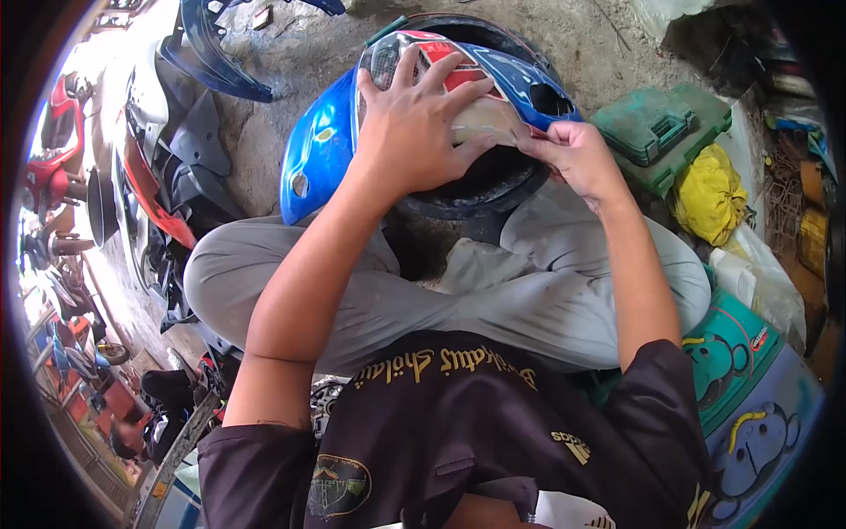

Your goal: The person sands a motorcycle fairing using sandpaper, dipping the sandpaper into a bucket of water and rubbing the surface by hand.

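Two bare hands at work on one curved, glossy blue plastic panel with red, white and dark patterned markings (329,150), head view. The panel lies upper centre, in front of the crossed legs in grey trousers (564,304), over a round black tub with a thick rim (476,209). Its broad blue end, pierced by openings, extends to the left of the tub; its darker blue end, with a black opening, lies to the right.

Left hand (407,128): palm down on the upper face of the panel, fingers spread and extended across the red and pale areas, thumb held out towards the right hand. Right hand (577,163): fingers bent and drawn together, fingertips closed on the near edge of the panel at its right part; whether a small separate piece lies between them cannot be told.

Surroundings: right of the tub, a worn green hard-plastic case (636,134) and, just beside it, a crumpled yellow plastic bag (710,196); at lower right, a teal box with printed figures (736,339). At upper left, a dark blue curved plastic part (207,75) lies on the rough grey floor (295,53); below it, an orange-red elongated panel (152,194) lies among black and grey parts
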Demonstrator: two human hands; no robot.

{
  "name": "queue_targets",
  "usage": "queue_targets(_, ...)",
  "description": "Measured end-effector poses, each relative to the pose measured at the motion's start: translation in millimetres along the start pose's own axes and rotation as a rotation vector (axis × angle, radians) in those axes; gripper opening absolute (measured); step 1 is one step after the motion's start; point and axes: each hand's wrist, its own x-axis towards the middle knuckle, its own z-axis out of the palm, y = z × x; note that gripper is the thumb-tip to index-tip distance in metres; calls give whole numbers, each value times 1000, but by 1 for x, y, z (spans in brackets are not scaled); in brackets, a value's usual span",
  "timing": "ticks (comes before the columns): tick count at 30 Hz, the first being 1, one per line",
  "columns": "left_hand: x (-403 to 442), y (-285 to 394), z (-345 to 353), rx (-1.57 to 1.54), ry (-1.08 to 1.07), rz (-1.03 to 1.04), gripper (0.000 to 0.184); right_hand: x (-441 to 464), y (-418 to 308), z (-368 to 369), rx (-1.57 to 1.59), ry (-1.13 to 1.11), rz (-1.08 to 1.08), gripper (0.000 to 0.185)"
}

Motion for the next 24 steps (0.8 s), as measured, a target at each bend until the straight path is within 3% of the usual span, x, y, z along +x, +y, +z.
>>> queue_targets(5, 0, 4, 1, 42, 40, 24, 65, 0, -6, 5, -83, 103, -6, 40)
queue_targets(14, 8, -10, 9, 29, 26, 32, 64, 7, 4, 2, -77, 140, -135, 33)
queue_targets(24, 10, -14, 4, 59, -70, 25, 66, 12, 14, 15, 210, 66, -11, 36)
